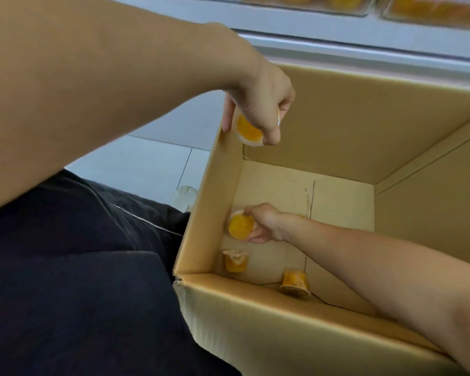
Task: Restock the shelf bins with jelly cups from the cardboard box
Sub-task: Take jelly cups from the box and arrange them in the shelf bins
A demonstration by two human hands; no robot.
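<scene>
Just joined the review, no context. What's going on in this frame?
A person is emptying a cardboard box of orange jelly cups. The left hand holds one cup up at the box's top edge. The right hand is down inside the box, gripping another cup near the bottom. Two more cups lie loose on the box floor: one upright, one upside down. Shelf bins with orange product show at the top of the view.
</scene>
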